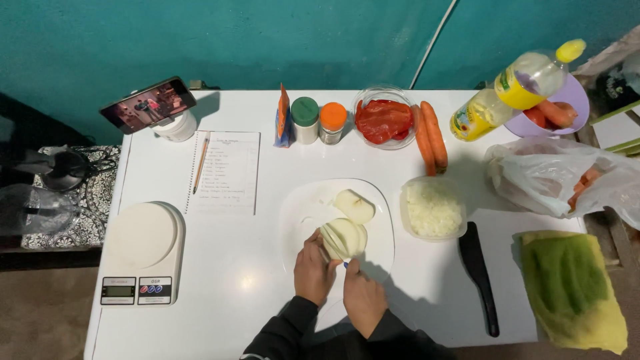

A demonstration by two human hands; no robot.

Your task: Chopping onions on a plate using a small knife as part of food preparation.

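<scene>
Head view looks straight down on a white table (253,280) pushed against a teal wall (267,33). Biggest thing on it is the crumpled plastic bag (567,177) at the right edge with some carrots showing through, then a green and yellow cloth (573,287) below it. On the left sits a white kitchen scale (141,252), and above that a notebook (225,172) with a pencil (201,165) lying on the page. In the middle is a white cutting board (297,213), and that's where the onion (344,238) is, partly sliced, with another onion half (355,206) just behind it on the same board.

Left hand (313,270) has its fingers curled together, clamped on the left side of the onion. Right hand (363,300) is closed in a fist right beside it, apparently on a knife handle, but the knife itself is too hidden to make out.

Right of the board there's a tub of chopped onion (433,208), with a black spatula (479,273) lying below it. Along the back: an oil bottle (517,87) tipped over, a purple bowl (573,100), a glass bowl of red peppers (383,120), two loose carrots (429,137), two spice jars (319,121), and a phone (148,105) propped up at the far left
</scene>
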